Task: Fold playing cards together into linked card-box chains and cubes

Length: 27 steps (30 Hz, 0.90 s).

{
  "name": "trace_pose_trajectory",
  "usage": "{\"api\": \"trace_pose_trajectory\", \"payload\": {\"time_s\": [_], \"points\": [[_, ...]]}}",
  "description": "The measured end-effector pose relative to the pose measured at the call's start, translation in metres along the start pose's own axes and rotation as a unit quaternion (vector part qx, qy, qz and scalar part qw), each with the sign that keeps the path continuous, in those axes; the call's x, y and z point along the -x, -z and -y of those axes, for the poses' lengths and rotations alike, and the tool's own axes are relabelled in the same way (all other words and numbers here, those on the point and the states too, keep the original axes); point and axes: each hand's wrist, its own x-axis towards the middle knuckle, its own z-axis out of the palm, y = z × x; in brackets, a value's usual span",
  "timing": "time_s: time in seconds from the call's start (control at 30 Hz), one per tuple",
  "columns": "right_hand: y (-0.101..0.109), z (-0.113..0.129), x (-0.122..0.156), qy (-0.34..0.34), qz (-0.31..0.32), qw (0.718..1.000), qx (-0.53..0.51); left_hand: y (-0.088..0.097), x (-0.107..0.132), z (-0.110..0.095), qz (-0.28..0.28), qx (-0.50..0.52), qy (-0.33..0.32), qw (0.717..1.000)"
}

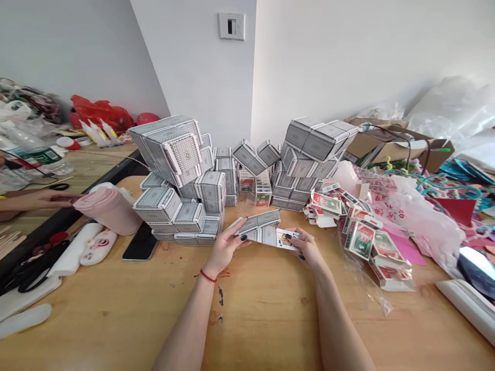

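My left hand (228, 242) grips a small structure of folded playing cards (257, 221) with patterned grey backs. At its right side, my right hand (307, 246) pinches a face card (285, 238), whose picture side shows, against the structure. Behind my hands rise stacked blocks made of folded cards: a tall pile (185, 165) on the left and another pile (309, 154) on the right. Two tilted card blocks (256, 156) lie between them, near upright card boxes (263, 191).
Opened red and green card boxes (361, 239) lie right of my hands, beside a plastic bag (406, 206). A phone (139, 241), a pink cup (112, 208) and scissors (42, 263) are on the left. Another person's hand (58, 198) reaches to the cup.
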Motion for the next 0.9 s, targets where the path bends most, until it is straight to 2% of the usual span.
{"api": "trace_pose_trajectory", "payload": {"time_s": [0.2,0.37,0.73,0.9], "points": [[0.004,0.005,0.003,-0.011,-0.008,1.000,0.028,-0.002,0.001,-0.002,0.007,-0.015,0.008,1.000],[0.006,0.005,0.003,-0.021,0.013,0.999,0.035,0.000,0.002,-0.003,0.012,-0.016,0.017,1.000],[-0.010,-0.005,-0.003,0.067,-0.041,0.996,0.029,0.003,-0.001,0.006,-0.017,-0.006,-0.005,1.000],[-0.007,-0.002,-0.002,0.044,-0.019,0.999,-0.014,0.002,-0.001,0.003,-0.013,-0.015,-0.008,1.000]]}}
